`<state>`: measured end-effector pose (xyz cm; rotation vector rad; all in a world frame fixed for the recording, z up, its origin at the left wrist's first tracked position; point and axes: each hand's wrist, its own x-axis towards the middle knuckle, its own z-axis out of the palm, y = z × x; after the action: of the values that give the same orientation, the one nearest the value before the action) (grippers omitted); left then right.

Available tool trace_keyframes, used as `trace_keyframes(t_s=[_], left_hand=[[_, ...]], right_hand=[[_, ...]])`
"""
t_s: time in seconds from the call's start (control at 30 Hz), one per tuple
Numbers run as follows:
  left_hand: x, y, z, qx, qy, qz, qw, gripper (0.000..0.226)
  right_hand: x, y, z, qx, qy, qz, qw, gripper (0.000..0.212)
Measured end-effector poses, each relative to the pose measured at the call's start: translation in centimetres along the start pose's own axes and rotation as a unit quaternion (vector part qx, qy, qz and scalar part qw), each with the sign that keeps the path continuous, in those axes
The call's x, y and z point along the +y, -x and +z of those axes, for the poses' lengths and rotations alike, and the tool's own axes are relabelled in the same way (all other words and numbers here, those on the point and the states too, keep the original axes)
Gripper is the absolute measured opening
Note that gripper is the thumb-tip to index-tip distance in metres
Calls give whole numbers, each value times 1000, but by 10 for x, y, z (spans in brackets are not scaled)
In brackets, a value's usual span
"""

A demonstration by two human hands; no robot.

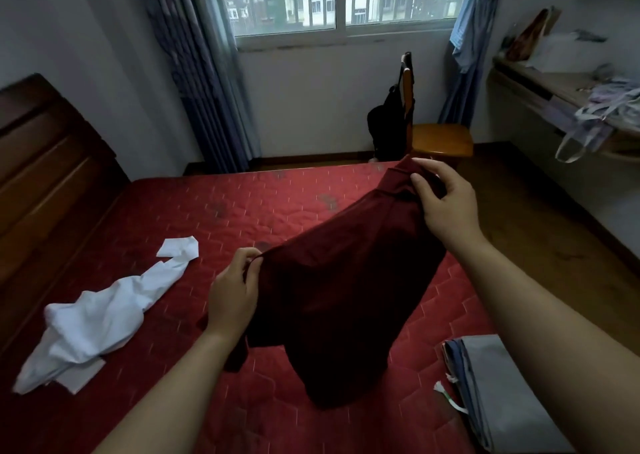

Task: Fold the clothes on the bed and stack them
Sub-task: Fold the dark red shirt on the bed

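A dark maroon garment [339, 298] hangs in the air above the red quilted mattress [242, 204]. My left hand [233, 291] pinches its near edge at the centre of the view. My right hand [441, 204] grips its far top edge, higher and to the right. The cloth droops between and below both hands. A crumpled white garment [104, 311] lies unfolded on the left side of the mattress. A folded grey stack [498, 391] with a blue layer under it rests at the mattress's right front corner.
A dark wooden headboard [45, 163] runs along the left. Beyond the bed, a wooden chair [436, 138] with a black bag stands under the window. A desk [554, 90] with loose clothes lines the right wall, with wooden floor between it and the bed.
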<state>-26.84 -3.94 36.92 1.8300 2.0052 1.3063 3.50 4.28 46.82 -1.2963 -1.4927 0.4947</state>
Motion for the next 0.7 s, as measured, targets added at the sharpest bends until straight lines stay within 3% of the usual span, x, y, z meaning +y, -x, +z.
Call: trace_keyframes(t_s=[0.43, 0.57, 0.7], left_hand=[[-48, 123, -135, -64, 54, 48, 995, 7], [-55, 138, -177, -60, 74, 67, 993, 3], [-64, 126, -200, -38, 87, 77, 992, 19]], right_hand=[[-80, 186, 18, 30, 5, 21, 999, 24], [-116, 211, 20, 30, 14, -3, 999, 23], [-141, 202, 28, 50, 7, -33, 998, 22]])
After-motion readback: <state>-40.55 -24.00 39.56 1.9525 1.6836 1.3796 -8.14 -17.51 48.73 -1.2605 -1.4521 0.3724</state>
